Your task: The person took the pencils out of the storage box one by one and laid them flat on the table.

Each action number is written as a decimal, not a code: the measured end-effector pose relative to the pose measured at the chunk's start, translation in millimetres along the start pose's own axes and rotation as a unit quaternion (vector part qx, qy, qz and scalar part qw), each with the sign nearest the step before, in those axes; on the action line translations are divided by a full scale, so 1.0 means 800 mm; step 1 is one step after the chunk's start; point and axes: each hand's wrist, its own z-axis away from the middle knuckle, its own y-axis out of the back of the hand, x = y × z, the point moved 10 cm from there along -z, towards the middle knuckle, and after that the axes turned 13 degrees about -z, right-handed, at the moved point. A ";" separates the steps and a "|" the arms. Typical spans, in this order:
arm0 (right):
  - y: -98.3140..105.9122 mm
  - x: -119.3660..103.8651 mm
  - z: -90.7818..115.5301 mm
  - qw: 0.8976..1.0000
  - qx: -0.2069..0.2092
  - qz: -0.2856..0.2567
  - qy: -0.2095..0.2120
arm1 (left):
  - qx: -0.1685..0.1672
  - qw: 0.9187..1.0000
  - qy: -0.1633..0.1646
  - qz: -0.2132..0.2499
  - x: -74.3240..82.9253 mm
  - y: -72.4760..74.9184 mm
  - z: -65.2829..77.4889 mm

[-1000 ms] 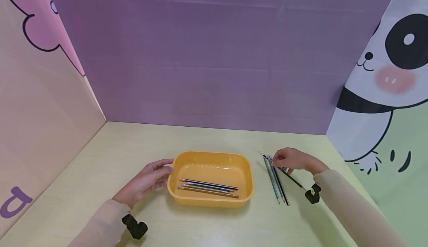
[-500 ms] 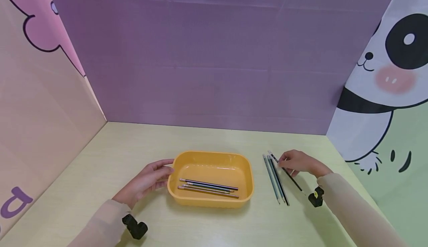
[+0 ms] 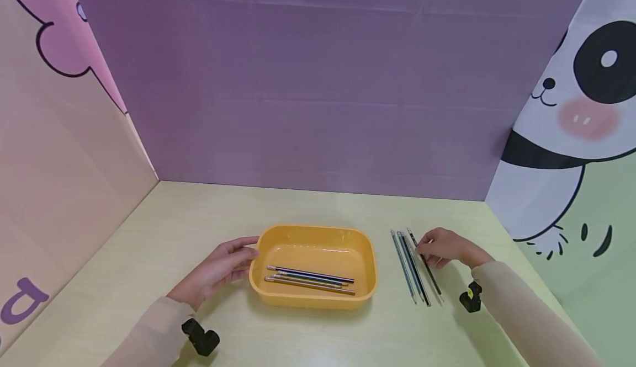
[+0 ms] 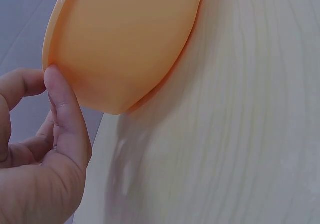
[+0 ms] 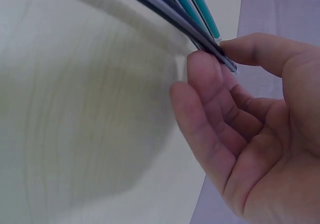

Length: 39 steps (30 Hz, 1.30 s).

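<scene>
Pale worktop [image 3: 318, 339]. On it, one yellow tray [image 3: 313, 245], long axis left to right. Left hand [image 3: 226, 267] pinches tray's left rim. Right hand [image 3: 444, 248] narrow, pinching one black pencil [image 3: 431, 275], just right of three loose pencils [image 3: 414, 266], nearly parallel. Held one runs far to near, tip nearest, angled slightly right. Tray pencils [image 3: 310, 274]: seemingly four (overlap muddies count), lying lengthwise.

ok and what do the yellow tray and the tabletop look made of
Yellow tray: probably plastic, smooth and glossy, with bright reflections inside. Tabletop: wood or wood-look laminate, satin-looking, with faint grain lines; I can't tell which.
</scene>
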 end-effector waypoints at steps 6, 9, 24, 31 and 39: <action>-0.001 0.007 0.000 1.000 -0.004 -0.005 -0.006 | 0.004 1.000 0.005 -0.001 -0.001 0.000 0.000; -0.001 0.008 0.000 1.000 -0.005 -0.007 -0.006 | 0.006 1.000 0.007 -0.003 -0.002 0.000 0.000; -0.007 0.013 -0.004 1.000 -0.008 -0.021 -0.017 | -0.002 1.000 0.000 0.002 0.000 -0.001 -0.001; -0.006 0.013 -0.004 1.000 -0.006 -0.013 -0.018 | -0.004 1.000 -0.004 0.003 -0.002 0.000 -0.002; -0.008 0.010 -0.003 1.000 -0.005 -0.014 -0.021 | -0.001 1.000 -0.004 0.003 -0.001 -0.001 -0.001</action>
